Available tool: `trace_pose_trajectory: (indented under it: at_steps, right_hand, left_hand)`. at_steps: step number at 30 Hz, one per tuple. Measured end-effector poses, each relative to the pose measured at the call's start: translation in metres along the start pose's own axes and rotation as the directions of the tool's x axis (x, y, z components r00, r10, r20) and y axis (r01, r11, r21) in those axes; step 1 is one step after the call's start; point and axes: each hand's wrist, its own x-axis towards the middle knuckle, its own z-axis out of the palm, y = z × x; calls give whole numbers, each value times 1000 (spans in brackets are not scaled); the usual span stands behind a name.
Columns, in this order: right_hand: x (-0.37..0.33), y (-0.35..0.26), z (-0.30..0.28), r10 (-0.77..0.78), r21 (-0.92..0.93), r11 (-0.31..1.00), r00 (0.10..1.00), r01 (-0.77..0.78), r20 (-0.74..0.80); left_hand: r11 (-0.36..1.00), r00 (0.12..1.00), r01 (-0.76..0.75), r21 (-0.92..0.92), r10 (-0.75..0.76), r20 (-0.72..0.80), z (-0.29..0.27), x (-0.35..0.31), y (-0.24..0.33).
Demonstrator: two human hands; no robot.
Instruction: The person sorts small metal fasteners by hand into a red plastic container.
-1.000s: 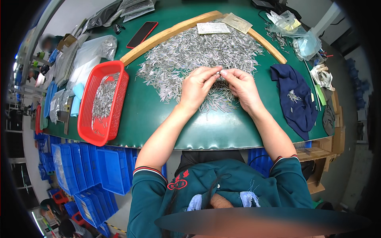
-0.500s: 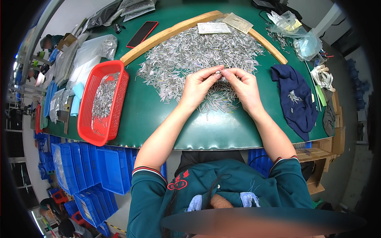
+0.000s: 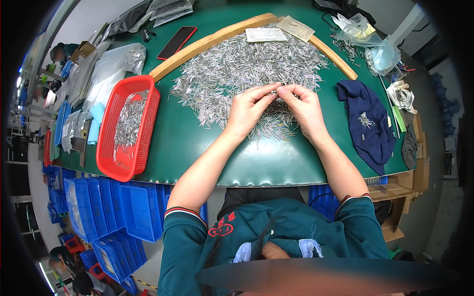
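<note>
A wide heap of small, thin metal pins [image 3: 217, 74] is spread over the green table mat [image 3: 237, 163]. Above its near part, my left hand [image 3: 248, 109] and my right hand [image 3: 305, 109] meet at the fingertips. Thumb and forefinger of each hand are pinched together around something small and shiny, most likely metal pins, too small to make out surely. The other fingers are curled under and partly hidden. To the left stands a red plastic basket [image 3: 104, 143] holding more of the same pins.
Curved wooden strips [image 3: 212, 42] border the heap at the back, with paper cards [image 3: 265, 34] lying on it. A phone [image 3: 177, 42] lies behind. On the right is a dark blue cloth [image 3: 363, 118] with several pins. Blue bins [image 3: 143, 209] stand below the table's edge.
My joined fingertips have shifted very slightly, and the small shiny thing between them shows less. Both forearms stay nearly where they were.
</note>
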Motion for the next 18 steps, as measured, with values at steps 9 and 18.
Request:
trace_pose_trajectory:
  at_steps: [9,18]
  right_hand:
    - [2,4,0,-47,-59,997,999,48,15]
    - [4,16,1,-154,-283,947,988,152,14]
  left_hand:
    - [981,995,-95,167,98,-8,0,0,-1]
    - [714,927,-351,605,356,118,-2,-2,1]
